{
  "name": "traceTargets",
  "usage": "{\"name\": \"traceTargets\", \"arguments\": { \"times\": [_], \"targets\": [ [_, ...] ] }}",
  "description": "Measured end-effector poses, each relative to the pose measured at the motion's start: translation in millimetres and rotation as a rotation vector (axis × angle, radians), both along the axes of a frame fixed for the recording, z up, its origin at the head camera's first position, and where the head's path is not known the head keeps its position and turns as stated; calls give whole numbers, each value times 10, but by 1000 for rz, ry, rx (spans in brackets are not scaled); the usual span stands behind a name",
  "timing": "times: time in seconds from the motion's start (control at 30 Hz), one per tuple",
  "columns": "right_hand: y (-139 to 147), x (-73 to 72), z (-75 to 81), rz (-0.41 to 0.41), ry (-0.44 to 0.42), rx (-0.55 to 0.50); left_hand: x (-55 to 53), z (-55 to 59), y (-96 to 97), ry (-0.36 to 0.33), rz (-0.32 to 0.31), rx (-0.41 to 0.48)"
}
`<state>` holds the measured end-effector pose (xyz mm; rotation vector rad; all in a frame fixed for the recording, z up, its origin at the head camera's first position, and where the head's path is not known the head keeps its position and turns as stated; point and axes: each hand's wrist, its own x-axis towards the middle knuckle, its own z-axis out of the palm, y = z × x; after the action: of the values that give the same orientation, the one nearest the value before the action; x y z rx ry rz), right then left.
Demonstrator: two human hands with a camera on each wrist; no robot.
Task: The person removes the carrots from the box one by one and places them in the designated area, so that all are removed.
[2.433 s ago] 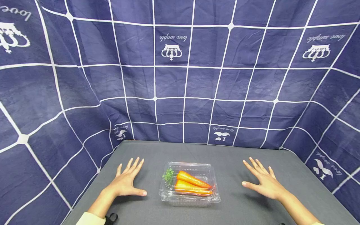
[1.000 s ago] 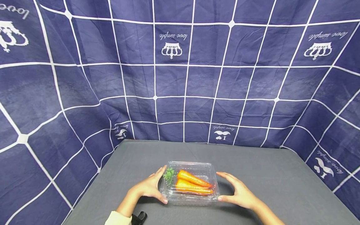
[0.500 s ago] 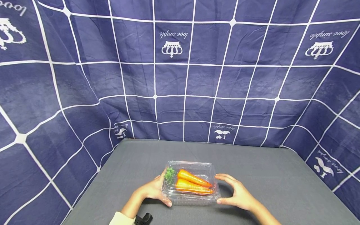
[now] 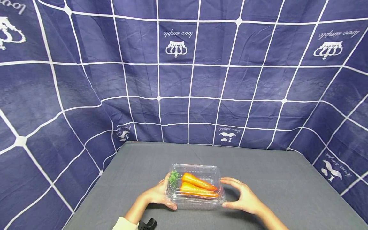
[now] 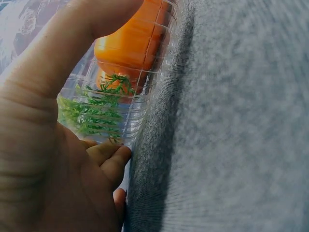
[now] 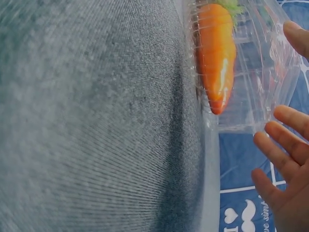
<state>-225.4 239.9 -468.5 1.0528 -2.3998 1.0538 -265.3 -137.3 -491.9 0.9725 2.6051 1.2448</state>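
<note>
A clear plastic clamshell container (image 4: 198,202) sits on the grey table with its lid down. Inside lie two orange carrots (image 4: 198,181) with a tuft of green leaves (image 4: 173,179) at the left end. My left hand (image 4: 157,193) holds the container's left end, thumb along the front and fingers round the side; the left wrist view shows the fingers by the ribbed wall (image 5: 140,101). My right hand (image 4: 244,198) is at the right end, thumb and fingers spread around the corner. In the right wrist view its fingers (image 6: 285,140) are fairly straight; contact is unclear.
Grey cloth (image 4: 143,156) covers the table. A blue curtain (image 4: 184,80) with a white grid stands behind and on both sides. A black strap device (image 4: 147,224) is at my left wrist, below a cream sleeve (image 4: 125,224).
Both hands have come inward from wide apart to the container's two ends. Over the last second my left hand moved slightly right and took hold of its left end. The container has barely shifted.
</note>
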Motion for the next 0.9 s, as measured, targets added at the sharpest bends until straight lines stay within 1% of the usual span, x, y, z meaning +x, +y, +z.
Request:
{"name": "traceTargets", "arguments": {
  "times": [0.13,0.47,0.67,0.77,0.9],
  "targets": [
    [6,-9,19,14,27,5,-4,-6,-2,15,-6,-4],
    [25,-51,126,43,4,-19,2,-8,-14,-31,-10,4],
    [27,-98,212,51,14,-29,0,-11,-11,-29,-10,13],
    [19,-121,270,38,23,-38,4,-5,-4,-56,11,2],
    [-2,-161,357,-4,19,-44,27,3,-1,-110,73,-67]
  ]
}}
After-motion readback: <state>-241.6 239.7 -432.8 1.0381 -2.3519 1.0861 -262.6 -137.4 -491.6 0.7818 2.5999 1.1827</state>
